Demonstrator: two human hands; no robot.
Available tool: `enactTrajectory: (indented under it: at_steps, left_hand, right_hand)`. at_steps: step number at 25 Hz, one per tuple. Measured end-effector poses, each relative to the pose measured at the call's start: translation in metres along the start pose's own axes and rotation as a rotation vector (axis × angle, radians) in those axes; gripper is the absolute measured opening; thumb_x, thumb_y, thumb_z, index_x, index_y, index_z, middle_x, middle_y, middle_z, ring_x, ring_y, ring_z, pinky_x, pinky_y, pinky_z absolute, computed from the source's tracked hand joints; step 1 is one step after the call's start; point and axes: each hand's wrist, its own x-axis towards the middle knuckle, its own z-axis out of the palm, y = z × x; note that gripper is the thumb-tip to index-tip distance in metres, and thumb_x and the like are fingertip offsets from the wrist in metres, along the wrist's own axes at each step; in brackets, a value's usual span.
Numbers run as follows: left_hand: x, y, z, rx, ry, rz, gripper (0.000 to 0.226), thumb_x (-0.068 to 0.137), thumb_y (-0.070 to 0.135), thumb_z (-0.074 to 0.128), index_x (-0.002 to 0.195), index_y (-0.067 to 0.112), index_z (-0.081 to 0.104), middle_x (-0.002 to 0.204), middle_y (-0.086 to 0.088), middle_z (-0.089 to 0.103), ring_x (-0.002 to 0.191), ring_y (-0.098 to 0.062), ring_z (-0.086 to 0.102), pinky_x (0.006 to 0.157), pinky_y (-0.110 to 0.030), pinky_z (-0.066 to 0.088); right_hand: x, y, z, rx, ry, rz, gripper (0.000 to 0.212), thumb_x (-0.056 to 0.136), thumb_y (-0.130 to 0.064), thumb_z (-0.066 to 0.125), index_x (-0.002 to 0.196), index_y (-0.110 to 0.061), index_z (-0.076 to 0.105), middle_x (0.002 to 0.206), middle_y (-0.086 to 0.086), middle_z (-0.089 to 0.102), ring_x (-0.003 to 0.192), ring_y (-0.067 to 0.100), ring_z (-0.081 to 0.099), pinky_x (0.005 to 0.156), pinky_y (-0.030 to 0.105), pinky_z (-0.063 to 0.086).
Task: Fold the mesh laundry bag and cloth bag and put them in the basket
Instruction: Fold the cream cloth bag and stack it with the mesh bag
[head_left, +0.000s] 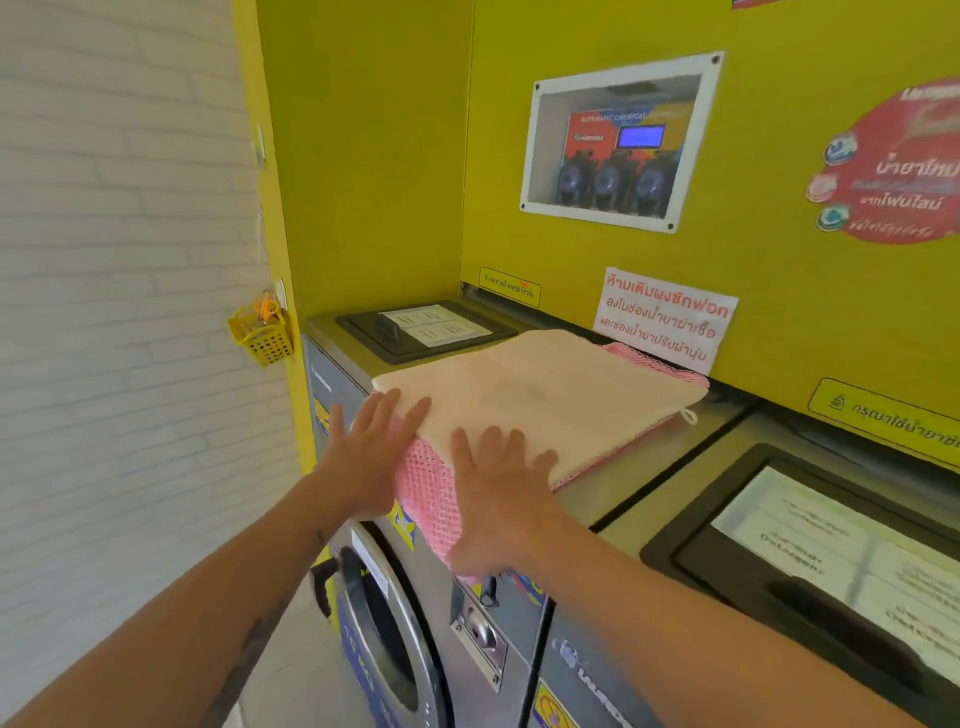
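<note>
Cream cloth bag (545, 395) lies flat on top of the washing machine (613, 499), and the pink mesh laundry bag (423, 486) is under it, with one mesh corner hanging over the front edge. Your left hand (371, 457) and right hand (501, 493) both rest on the near edge with flat, spread fingers, grasping nothing. To fold well, I think you should press and smooth outward first, so the two layers stay together and no air remains. The cloth looks soft and a little thick; the mesh is open, thin and probably slippery, so it may slide out. Lift both layers together when you fold. No basket for the bags is visible.
</note>
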Motion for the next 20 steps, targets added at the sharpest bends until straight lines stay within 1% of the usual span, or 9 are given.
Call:
enactTrajectory:
  at_steps: [1,3,6,8,11,13,16,19,20]
  left_hand:
    - [-0.009,0.005,0.003,0.006,-0.012,-0.032,0.119,0.079,0.024,0.07,0.149,0.03,-0.026,0.163,-0.012,-0.014,0.15,-0.032,-0.011,0.115,-0.066,0.004]
    - [-0.025,0.016,0.011,-0.035,0.011,-0.054,0.127,0.076,0.029,0.073,0.146,0.031,-0.033,0.162,-0.012,-0.021,0.15,-0.032,-0.015,0.116,-0.066,0.006]
    - [-0.044,0.034,0.01,-0.117,0.093,-0.036,0.134,0.069,0.042,0.08,0.148,0.034,-0.028,0.161,-0.012,-0.023,0.149,-0.033,-0.017,0.115,-0.064,0.002]
    - [-0.057,0.054,0.004,-0.151,0.128,-0.011,0.135,0.065,0.051,0.081,0.151,0.034,-0.022,0.163,-0.014,-0.016,0.15,-0.035,-0.013,0.114,-0.065,0.001]
    - [-0.075,0.091,-0.01,-0.201,0.253,0.062,0.118,0.067,0.05,0.076,0.152,0.031,-0.004,0.159,-0.019,0.015,0.147,-0.04,0.013,0.112,-0.07,0.014]
    - [-0.082,0.115,-0.024,-0.248,0.314,0.092,0.103,0.065,0.038,0.071,0.149,0.028,0.011,0.149,-0.017,0.03,0.139,-0.039,0.03,0.111,-0.067,0.022]
    - [-0.094,0.146,-0.037,-0.292,0.31,0.134,0.087,0.063,0.027,0.066,0.14,0.027,0.026,0.14,-0.01,0.037,0.127,-0.033,0.039,0.109,-0.056,0.031]
    - [-0.094,0.155,-0.043,-0.27,0.306,0.225,0.073,0.065,0.012,0.066,0.13,0.028,0.037,0.123,-0.003,0.051,0.106,-0.028,0.054,0.089,-0.041,0.045]
    - [-0.093,0.154,-0.048,-0.255,0.322,0.245,0.069,0.065,0.009,0.068,0.126,0.028,0.042,0.115,-0.002,0.056,0.096,-0.027,0.058,0.08,-0.04,0.048]
  right_hand:
    - [-0.002,-0.003,0.007,-0.05,0.079,0.014,0.122,0.072,-0.046,0.074,0.153,-0.008,-0.009,0.155,0.028,0.008,0.141,0.054,0.012,0.107,0.072,0.02]
    - [-0.008,-0.003,0.009,-0.106,0.244,0.007,0.1,0.075,-0.035,0.073,0.149,-0.002,0.015,0.14,0.028,0.033,0.125,0.049,0.039,0.097,0.062,0.037]
    - [-0.027,0.015,-0.005,-0.053,0.409,-0.148,0.056,0.081,-0.02,0.067,0.13,-0.007,0.044,0.12,0.014,0.05,0.104,0.037,0.054,0.079,0.045,0.042]
    - [-0.045,0.038,-0.011,0.005,0.367,-0.253,0.046,0.085,-0.016,0.065,0.128,-0.012,0.05,0.118,0.01,0.055,0.105,0.034,0.058,0.079,0.043,0.046]
    - [-0.075,0.091,-0.019,0.101,0.217,-0.316,0.046,0.088,-0.019,0.063,0.133,-0.023,0.054,0.123,0.005,0.059,0.111,0.029,0.056,0.089,0.04,0.048]
    - [-0.098,0.126,-0.024,0.274,0.165,-0.284,0.041,0.091,-0.018,0.061,0.132,-0.024,0.06,0.125,0.004,0.062,0.114,0.028,0.056,0.093,0.04,0.047]
    - [-0.125,0.16,-0.02,0.39,0.104,-0.167,0.044,0.089,-0.007,0.055,0.128,-0.026,0.064,0.13,0.0,0.064,0.115,0.025,0.058,0.097,0.039,0.049]
    - [-0.138,0.163,-0.016,0.434,-0.006,-0.168,0.032,0.082,-0.023,0.058,0.113,-0.026,0.065,0.111,0.0,0.067,0.1,0.026,0.06,0.085,0.042,0.052]
    - [-0.141,0.159,-0.016,0.454,-0.039,-0.163,0.042,0.079,-0.034,0.059,0.121,-0.026,0.059,0.113,0.0,0.064,0.103,0.027,0.058,0.087,0.043,0.051]
